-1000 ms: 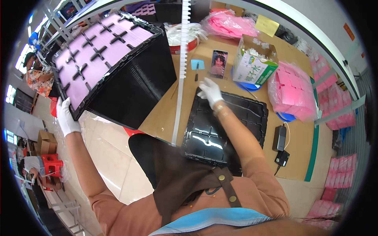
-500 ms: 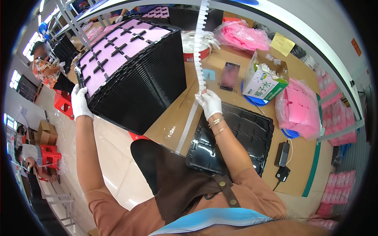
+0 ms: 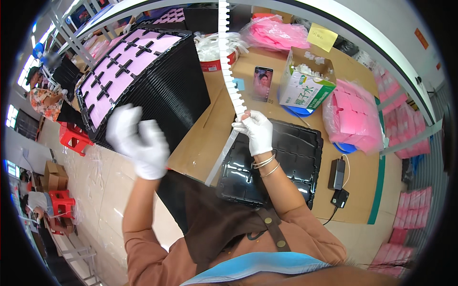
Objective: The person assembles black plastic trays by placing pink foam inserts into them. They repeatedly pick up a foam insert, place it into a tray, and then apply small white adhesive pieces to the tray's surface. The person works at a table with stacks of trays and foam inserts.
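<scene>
My right hand (image 3: 256, 132), in a white glove, pinches the lower end of a long white notched strip (image 3: 224, 52) that hangs from above. Beneath that hand lies a black plastic tray (image 3: 296, 155) with moulded compartments. My left hand (image 3: 138, 143), also gloved and blurred by motion, is in the air in front of a tall stack of black trays (image 3: 171, 100). Its thumb and fingers look apart, and nothing shows in them. Lilac sheets (image 3: 109, 81) with black cross-shaped pieces between them cover the top of the stack.
On the brown table (image 3: 195, 143) are a phone (image 3: 263, 85), an open carton of small white pieces (image 3: 305, 90), pink bagged packs (image 3: 353, 117), a red container of white strips (image 3: 210, 63) and a power adapter (image 3: 337, 174). A white shelf edge (image 3: 362, 43) arches overhead. Co-workers are at the far left.
My left hand has let go of the tray stack's near left corner and moved right, toward me. My right hand still pinches the strip. The view has shifted slightly.
</scene>
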### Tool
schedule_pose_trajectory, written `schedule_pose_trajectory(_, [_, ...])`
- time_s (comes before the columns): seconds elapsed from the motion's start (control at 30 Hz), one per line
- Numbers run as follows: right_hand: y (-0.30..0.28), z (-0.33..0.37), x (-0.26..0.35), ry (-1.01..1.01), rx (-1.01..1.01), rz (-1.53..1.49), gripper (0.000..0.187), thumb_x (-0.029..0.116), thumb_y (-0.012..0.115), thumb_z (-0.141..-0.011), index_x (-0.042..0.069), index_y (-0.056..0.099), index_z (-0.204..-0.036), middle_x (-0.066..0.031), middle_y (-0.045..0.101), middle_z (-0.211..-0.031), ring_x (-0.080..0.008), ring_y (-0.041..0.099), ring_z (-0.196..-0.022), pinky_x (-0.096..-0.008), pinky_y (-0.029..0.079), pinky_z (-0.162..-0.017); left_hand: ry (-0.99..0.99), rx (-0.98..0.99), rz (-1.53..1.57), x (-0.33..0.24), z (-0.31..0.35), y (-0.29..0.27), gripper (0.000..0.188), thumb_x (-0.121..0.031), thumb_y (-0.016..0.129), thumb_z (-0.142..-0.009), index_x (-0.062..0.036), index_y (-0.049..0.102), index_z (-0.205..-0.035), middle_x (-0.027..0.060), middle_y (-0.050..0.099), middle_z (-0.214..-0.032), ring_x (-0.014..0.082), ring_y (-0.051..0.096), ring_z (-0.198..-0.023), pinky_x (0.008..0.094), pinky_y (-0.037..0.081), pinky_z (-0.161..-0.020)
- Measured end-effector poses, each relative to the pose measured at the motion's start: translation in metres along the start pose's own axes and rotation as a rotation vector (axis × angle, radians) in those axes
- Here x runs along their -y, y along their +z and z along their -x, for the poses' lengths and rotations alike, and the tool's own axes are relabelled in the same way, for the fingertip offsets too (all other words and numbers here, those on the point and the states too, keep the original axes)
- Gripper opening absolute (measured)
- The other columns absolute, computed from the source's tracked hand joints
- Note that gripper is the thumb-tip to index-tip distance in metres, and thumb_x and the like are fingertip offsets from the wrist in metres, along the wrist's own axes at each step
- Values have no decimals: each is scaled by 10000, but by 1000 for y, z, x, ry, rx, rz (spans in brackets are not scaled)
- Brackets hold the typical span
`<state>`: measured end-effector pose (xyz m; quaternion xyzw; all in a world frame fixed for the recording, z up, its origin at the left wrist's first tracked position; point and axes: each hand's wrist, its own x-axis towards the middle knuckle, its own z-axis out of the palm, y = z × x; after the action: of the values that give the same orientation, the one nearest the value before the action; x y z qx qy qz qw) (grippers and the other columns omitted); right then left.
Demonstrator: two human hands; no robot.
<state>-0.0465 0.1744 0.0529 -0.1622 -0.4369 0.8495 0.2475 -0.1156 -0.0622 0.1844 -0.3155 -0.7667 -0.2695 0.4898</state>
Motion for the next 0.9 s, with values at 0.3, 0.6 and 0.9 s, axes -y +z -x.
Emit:
schedule_pose_trajectory(0.3, [-31, 16, 19, -101, -49, 60, 158, 52, 601, -900, -52, 564, -1012, -143, 645, -878, -255, 692, -709, -340, 608, -656, -79, 63, -692, 44, -33, 45, 404, -210, 637, -840, -170, 598, -1240, 93, 591, -1200, 280, 514, -1165, 502, 283, -1057])
schedule_pose_trajectory(0.6, [-15, 12, 10, -69, -17, 83, 129, 57, 591, -902, -45, 568, -977, -135, 643, -869, -246, 693, -706, -320, 599, -642, -56, 200, -658, 56, -28, 43, 310, -207, 671, -819, -226, 671, -1129, 57, 643, -921, 256, 608, -861, 405, 433, -771])
schedule_pose_trajectory(0.9, [-29, 10, 17, -64, -18, 109, 126, 66, 602, -897, -37, 579, -967, -121, 645, -846, -230, 692, -717, -310, 593, -648, -57, 209, -713, 60, -28, 36, 317, -211, 649, -847, -237, 663, -1162, 68, 647, -916, 243, 618, -769, 386, 463, -713])
